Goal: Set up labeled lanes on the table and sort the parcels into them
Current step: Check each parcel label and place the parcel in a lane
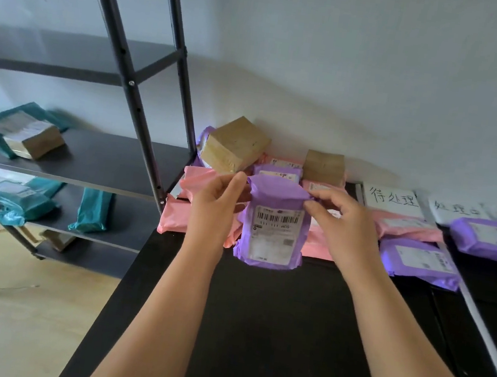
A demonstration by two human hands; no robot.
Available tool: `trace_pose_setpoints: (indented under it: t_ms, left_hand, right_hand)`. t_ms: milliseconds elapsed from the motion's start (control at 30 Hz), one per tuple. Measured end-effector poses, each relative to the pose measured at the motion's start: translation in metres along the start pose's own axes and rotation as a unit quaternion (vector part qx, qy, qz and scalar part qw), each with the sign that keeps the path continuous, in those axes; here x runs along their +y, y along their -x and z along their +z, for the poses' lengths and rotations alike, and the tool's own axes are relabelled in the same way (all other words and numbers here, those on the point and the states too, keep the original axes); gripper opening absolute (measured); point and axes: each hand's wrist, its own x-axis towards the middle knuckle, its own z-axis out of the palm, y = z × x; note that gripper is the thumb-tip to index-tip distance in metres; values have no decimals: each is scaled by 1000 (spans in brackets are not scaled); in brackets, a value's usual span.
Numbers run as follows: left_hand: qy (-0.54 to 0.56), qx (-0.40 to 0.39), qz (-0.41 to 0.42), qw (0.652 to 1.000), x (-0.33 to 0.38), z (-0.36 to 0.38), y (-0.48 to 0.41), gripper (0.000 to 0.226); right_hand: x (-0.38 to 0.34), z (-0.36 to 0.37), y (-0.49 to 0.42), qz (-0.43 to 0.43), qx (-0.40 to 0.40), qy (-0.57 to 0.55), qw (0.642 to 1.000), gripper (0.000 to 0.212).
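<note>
Purple plastic mailer parcel with white barcode label (272, 226) held upright, label to camera, just above the far part of the black table (271, 318); left hand (216, 206) pinches its top-left corner, right hand (340, 225) pinches the top-right corner. Directly behind it: pile of pink plastic mailers (197, 181) and two brown cardboard boxes (235, 145) against the wall. To the right, white paper sign with handwritten characters (392, 199) with a pink parcel (406, 228) and a purple parcel (421, 261) below it, white tape strip (487, 333) beside that lane; black metal shelf rack (102, 162) with teal mailers (18, 199) to the left
</note>
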Motion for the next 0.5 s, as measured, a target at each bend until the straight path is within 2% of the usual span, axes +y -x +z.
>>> trace_pose_setpoints:
  t_ms: [233,300,400,500]
  left_hand:
    - [-84,-78,59,992,10,-17,6,21]
    - [-92,-66,62,992,15,-19,7,20]
    - [-67,-50,49,995,24,-24,8,3]
    - [-43,-32,28,998,34,-28,8,5]
  right_hand:
    - [-26,-2,-12,33,69,-65,995,13]
    - [-33,1,-11,38,87,-73,993,13]
    - [-43,1,-8,41,104,-79,991,13]
    - [-51,-3,-2,35,114,-98,988,21]
